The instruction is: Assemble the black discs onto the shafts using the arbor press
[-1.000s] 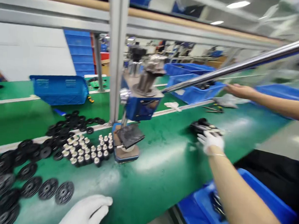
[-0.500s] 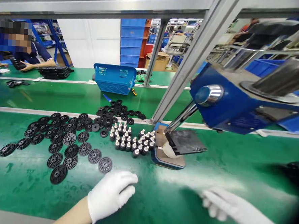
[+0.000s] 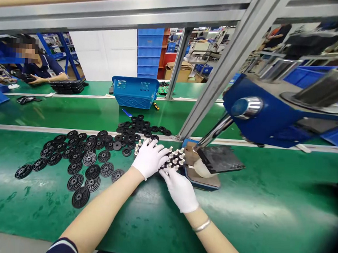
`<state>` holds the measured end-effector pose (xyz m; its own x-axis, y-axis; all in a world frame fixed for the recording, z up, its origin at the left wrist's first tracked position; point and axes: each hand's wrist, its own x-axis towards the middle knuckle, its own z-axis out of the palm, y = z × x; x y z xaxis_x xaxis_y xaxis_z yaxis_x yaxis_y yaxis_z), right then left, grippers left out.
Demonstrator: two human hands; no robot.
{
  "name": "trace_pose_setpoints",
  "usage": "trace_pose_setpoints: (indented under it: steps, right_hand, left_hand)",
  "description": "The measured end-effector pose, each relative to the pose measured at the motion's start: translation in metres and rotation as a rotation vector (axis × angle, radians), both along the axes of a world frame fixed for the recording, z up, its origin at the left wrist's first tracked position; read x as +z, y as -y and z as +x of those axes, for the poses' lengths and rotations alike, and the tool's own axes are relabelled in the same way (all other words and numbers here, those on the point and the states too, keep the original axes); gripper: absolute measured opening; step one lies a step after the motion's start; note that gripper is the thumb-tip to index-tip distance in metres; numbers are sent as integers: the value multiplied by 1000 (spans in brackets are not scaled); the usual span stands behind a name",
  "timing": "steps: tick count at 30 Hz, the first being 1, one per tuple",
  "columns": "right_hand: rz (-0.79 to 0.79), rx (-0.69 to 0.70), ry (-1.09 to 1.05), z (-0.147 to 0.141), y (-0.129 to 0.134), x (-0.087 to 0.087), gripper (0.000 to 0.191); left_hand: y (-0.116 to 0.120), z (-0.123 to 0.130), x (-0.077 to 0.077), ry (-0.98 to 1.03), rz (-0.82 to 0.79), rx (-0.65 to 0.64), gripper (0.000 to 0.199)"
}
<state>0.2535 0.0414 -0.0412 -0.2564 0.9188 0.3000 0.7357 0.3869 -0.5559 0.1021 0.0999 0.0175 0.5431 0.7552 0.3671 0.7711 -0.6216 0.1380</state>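
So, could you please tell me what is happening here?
The person's gloved left hand is over some small black parts with pale tops, and the right hand is at the near edge of the group. Whether either grips one is unclear. Black discs are spread to the left; a blue machine stands to the right.

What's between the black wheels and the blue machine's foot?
In the head view: white-topped pegs, with the left hand over some and the right hand at their near edge.

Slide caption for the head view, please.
Gloved left hand and right hand at white-tipped black parts beside a blue press.
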Motion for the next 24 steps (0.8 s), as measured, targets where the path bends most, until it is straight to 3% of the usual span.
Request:
trace_pose_setpoints:
  steps: [5, 7, 10, 12, 14, 17, 20, 24]
  right_hand:
    - [8, 49, -20, 14, 28, 0, 45]
    - [-126, -21, -63, 21, 37, 8, 41]
    - [-443, -7, -44, 29, 46, 20, 29]
    - [-543, 41, -10, 29, 48, 26, 24]
    - [-533, 42, -2, 25, 47, 28, 22]
    - [-463, 71, 20, 13, 45, 25, 20]
    - [-371, 114, 48, 2, 49, 13, 15]
    - [-198, 129, 125, -1, 59, -10, 16]
  left_hand:
    - [-2, -15, 5, 61, -20, -34, 32]
    - [4, -37, 16, 131, -22, -8, 36]
    - [29, -77, 28, 325, -73, 156, 33]
    - [54, -96, 26, 255, -223, 200, 27]
    - [76, -102, 15, 48, -366, 213, 28]
    - [92, -95, -10, -152, -459, 257, 55]
    - [87, -86, -27, -165, -497, 293, 68]
    - [72, -80, -28, -132, -564, 313, 76]
